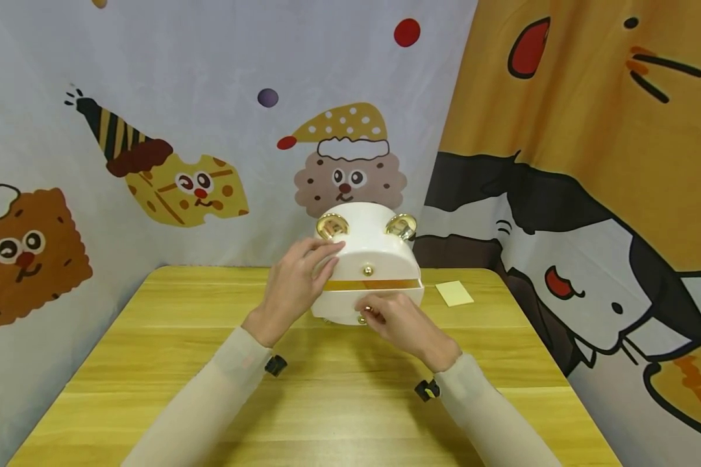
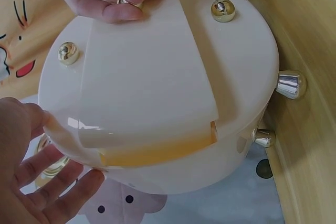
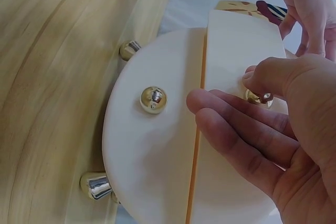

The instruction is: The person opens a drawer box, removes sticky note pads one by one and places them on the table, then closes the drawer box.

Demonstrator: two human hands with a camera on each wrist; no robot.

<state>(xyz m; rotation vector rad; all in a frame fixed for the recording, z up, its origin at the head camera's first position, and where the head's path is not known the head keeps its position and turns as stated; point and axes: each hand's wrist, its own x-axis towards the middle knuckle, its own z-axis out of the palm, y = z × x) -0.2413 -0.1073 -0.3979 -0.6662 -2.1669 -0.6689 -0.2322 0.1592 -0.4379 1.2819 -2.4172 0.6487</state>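
Observation:
A white, rounded drawer box (image 1: 380, 254) with gold ear-like discs (image 1: 332, 226) stands at the table's far side. Its middle drawer (image 1: 335, 303) is pulled partly out, leaving a gap below the top drawer, which has a gold knob (image 1: 368, 270). My right hand (image 1: 409, 324) pinches the middle drawer's gold knob (image 3: 258, 99) between thumb and finger, the other fingers lying across the drawer front. My left hand (image 1: 289, 282) touches the box's upper left edge, thumb at the front and fairly straight fingers toward the top. The drawer's contents are hidden.
A pale yellow sticky note (image 1: 454, 293) lies right of the box on the wooden table (image 1: 350, 402). Short metallic feet (image 2: 291, 84) support the box. Patterned cloth (image 1: 210, 78) hangs behind and at both sides. Another gold knob (image 3: 153, 99) sits on the lowest front.

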